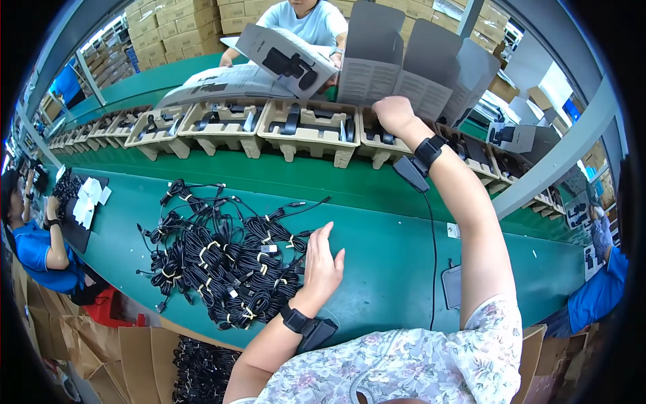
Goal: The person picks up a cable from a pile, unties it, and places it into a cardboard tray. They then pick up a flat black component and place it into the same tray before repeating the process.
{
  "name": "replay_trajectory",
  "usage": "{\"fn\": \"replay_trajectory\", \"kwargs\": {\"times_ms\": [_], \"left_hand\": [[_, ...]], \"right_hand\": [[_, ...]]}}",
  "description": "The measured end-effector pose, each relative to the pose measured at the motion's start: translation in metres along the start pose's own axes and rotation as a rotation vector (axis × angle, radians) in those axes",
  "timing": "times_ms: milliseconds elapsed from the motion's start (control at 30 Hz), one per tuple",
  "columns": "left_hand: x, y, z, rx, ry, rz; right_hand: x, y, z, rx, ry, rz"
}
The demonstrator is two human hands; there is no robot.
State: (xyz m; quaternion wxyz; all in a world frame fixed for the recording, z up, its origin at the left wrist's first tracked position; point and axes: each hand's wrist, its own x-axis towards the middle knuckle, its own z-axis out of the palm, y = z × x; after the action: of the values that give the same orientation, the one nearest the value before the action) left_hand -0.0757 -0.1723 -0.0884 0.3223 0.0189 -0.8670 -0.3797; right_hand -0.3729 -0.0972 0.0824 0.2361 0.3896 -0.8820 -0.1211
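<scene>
My left hand (324, 264) rests at the right edge of a pile of bundled black cables (222, 259), its fingers stretched out and nothing gripped. The bundles are tied with pale twist ties, and some connectors stick out. Across the table, my right hand (396, 116) reaches into a tan moulded pulp tray (370, 149) in a row of trays. Its fingers curl down into the tray; whatever they hold is hidden. The tray just left of it (316, 145) holds black parts, among them a curved black piece (291, 120). Both wrists wear black strapped devices.
Trays line the green conveyor (229, 160). Tall grey open box sleeves (370, 64) stand behind them. Opposite, a person (303, 23) handles a printed box (286, 60). Other workers sit left and right. A thin black cord (433, 256) hangs from my right wrist device past a dark flat pad (452, 288).
</scene>
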Motion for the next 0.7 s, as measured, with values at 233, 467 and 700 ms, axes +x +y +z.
{"fn": "replay_trajectory", "kwargs": {"times_ms": [233, 467, 700], "left_hand": [[0.001, 0.000, 0.000, -0.011, 0.001, -0.006], [0.000, -0.002, 0.003, -0.015, 0.005, 0.009], [-0.002, -0.003, -0.005, -0.038, -0.050, -0.055]], "right_hand": [[0.017, -0.016, 0.027, -0.001, -0.059, 0.108], [0.016, -0.038, 0.075, 0.557, 0.222, 0.704], [0.007, -0.006, 0.041, 0.436, -0.254, 0.359]]}}
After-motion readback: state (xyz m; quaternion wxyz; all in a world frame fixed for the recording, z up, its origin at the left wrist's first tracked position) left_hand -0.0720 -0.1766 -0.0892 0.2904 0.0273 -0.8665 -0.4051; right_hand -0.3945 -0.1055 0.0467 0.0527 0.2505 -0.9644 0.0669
